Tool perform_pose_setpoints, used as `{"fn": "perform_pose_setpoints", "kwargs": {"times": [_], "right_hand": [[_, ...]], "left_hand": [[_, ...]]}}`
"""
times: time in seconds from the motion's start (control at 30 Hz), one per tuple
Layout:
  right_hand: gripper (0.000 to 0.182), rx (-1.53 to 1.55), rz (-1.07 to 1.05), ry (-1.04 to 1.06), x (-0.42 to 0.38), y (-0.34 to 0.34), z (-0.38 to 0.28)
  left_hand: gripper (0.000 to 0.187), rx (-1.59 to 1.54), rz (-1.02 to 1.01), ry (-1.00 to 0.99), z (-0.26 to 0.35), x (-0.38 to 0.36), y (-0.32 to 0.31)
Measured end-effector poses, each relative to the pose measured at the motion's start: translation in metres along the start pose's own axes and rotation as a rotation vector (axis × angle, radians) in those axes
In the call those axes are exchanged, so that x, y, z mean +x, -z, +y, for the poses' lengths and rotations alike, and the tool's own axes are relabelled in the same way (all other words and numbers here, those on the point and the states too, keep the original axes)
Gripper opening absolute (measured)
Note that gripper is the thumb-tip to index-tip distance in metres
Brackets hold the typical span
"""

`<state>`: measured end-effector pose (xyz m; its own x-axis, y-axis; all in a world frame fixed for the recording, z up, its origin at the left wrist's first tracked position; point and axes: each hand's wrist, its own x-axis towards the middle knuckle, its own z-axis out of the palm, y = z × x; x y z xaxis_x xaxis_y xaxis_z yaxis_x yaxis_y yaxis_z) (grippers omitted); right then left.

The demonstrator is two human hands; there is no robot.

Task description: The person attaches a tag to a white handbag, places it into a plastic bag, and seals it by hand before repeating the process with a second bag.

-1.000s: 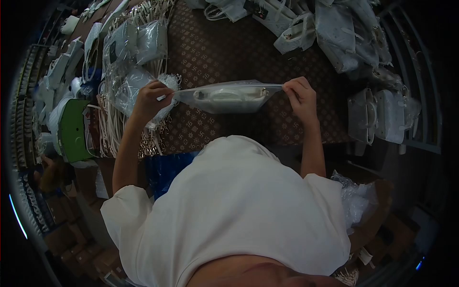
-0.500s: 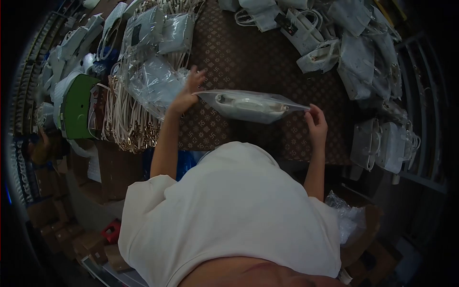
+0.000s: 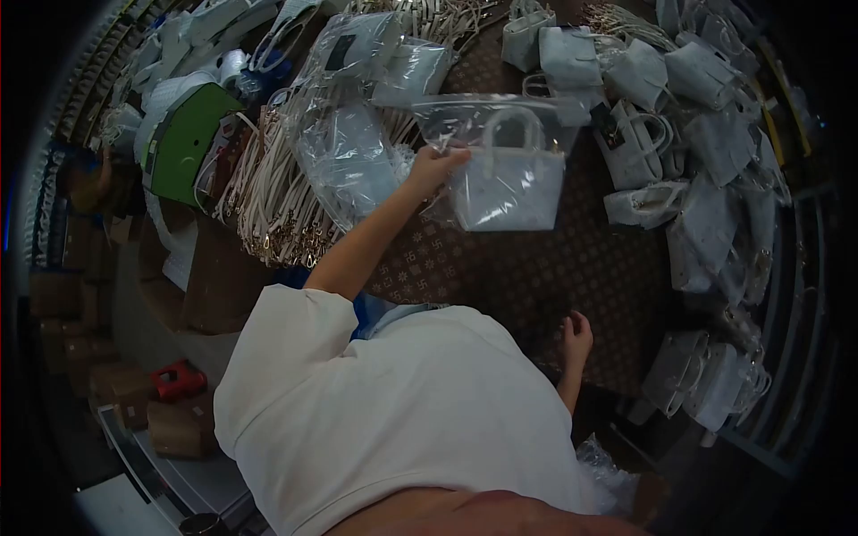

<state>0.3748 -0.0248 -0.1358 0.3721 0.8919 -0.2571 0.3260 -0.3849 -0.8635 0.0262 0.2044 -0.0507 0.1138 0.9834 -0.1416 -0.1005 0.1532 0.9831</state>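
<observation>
My left hand (image 3: 440, 170) is closed on the left edge of a clear plastic bag. Inside that bag stands a small white handbag (image 3: 507, 192) with its two handles up, held out over the patterned brown tabletop. Lower down, near the table's front edge, my right hand (image 3: 576, 338) hangs with loosely curled fingers that stand a little apart. Nothing shows in it, and it is well away from the handbag. Left of my left hand lie flat plastic-wrapped pieces (image 3: 353, 165) on a heap of white straps (image 3: 273, 192) with gold clasps.
Many wrapped white handbags (image 3: 715, 161) line the table's right side, with more at the front right corner (image 3: 702, 380). A green board (image 3: 186, 143) stands at the left. Cardboard boxes (image 3: 219, 277) are below it, and a red object (image 3: 179, 381) lies lower left. Another person (image 3: 89, 183) is at far left.
The bagged handbag has gone from lying between both hands to hanging upright from my left hand, farther out. My right hand has let go and dropped back toward my body. The view has shifted.
</observation>
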Motion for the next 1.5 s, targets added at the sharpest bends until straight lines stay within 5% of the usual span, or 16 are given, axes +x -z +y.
{"fn": "perform_pose_setpoints", "kwargs": {"times": [0.17,0.23,0.3,0.47,0.63,0.73,0.8,0.9,1.0,1.27,1.5], "right_hand": [[0.024,-0.036,-0.030,-0.066,-0.001,-0.004,0.012],[0.024,-0.052,-0.046,-0.067,-0.002,-0.005,0.007],[0.024,-0.073,-0.057,-0.068,-0.001,-0.008,0.002],[0.024,-0.113,-0.049,-0.082,-0.007,-0.020,-0.002],[0.022,-0.169,-0.093,-0.109,-0.015,-0.036,-0.010],[0.022,-0.209,-0.130,-0.127,-0.017,-0.045,-0.007],[0.021,-0.205,-0.142,-0.145,-0.015,-0.049,-0.006],[0.021,-0.228,-0.125,-0.143,-0.019,-0.049,-0.005],[0.020,-0.277,-0.129,-0.125,-0.023,-0.046,-0.002],[0.015,-0.226,-0.118,-0.228,-0.026,-0.041,-0.007],[0.012,-0.297,-0.097,-0.197,-0.019,-0.047,-0.003]], "left_hand": [[0.020,-0.380,0.303,-0.217,0.019,0.055,0.109],[0.016,-0.376,0.269,-0.127,0.025,0.080,0.180],[0.016,-0.634,0.433,-0.279,0.063,0.084,0.176],[0.015,-0.637,0.443,-0.275,0.076,0.133,0.245],[0.014,-0.611,0.472,-0.278,0.058,0.160,0.231],[0.023,-0.523,0.665,-0.135,0.031,0.166,0.183],[0.036,-0.201,0.960,-0.253,0.014,0.173,0.162],[0.043,-0.396,1.003,-0.185,0.000,0.189,0.156],[0.035,-0.651,1.012,-0.139,-0.006,0.207,0.163],[0.021,-0.718,0.731,-0.207,0.068,0.183,0.193],[0.022,-0.807,0.615,-0.122,0.065,0.281,0.361]]}}
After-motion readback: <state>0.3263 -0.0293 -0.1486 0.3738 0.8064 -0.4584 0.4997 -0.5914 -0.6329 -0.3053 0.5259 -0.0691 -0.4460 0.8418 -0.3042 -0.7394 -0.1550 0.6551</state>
